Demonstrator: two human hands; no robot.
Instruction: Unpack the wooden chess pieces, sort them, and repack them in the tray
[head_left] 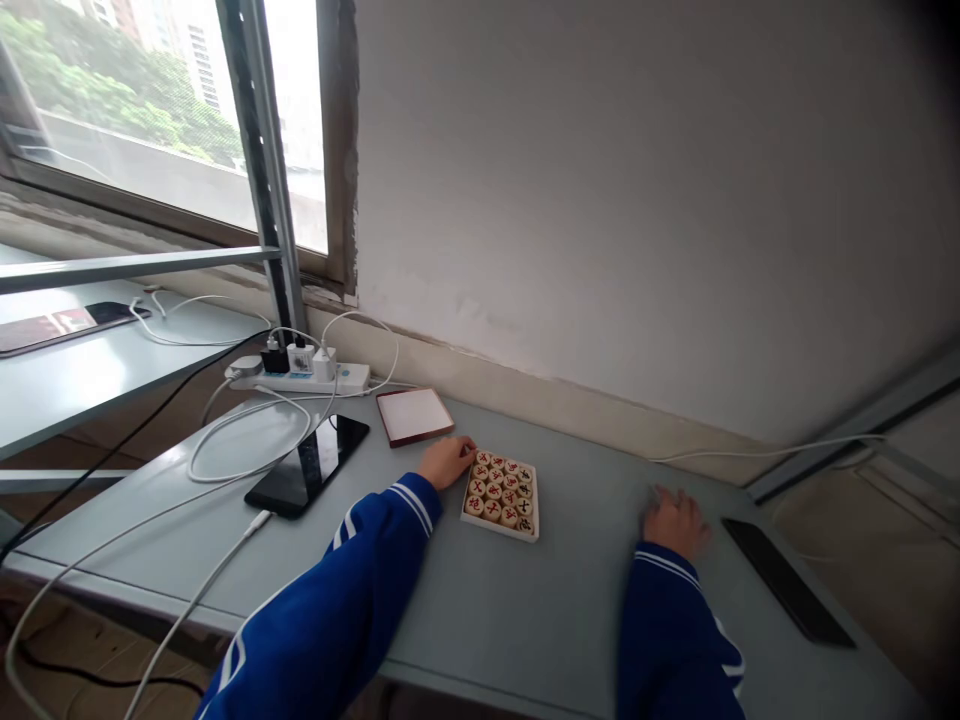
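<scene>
A shallow white box [499, 529] stands on the table, packed with rows of round Chinese chess pieces [493, 491]. Most of the pieces bear red characters, while some at the right side bear dark ones. My left hand [448, 462] is at the box's far left corner, its fingers closed together against the edge; the fingertips are partly hidden. Off to the right of the box, my right hand [675, 522] is over the tabletop, slightly blurred, with its fingers apart and nothing in them. The box's lid [415, 414], white inside with a dark red rim, lies behind my left hand.
A black tablet [309, 466] and a white charging cable [217, 570] lie left on the grey table [480, 620]. Behind them is a power strip [352, 377] with several plugs. A flat black object [787, 582] lies at the right. A wall [637, 220] borders the back.
</scene>
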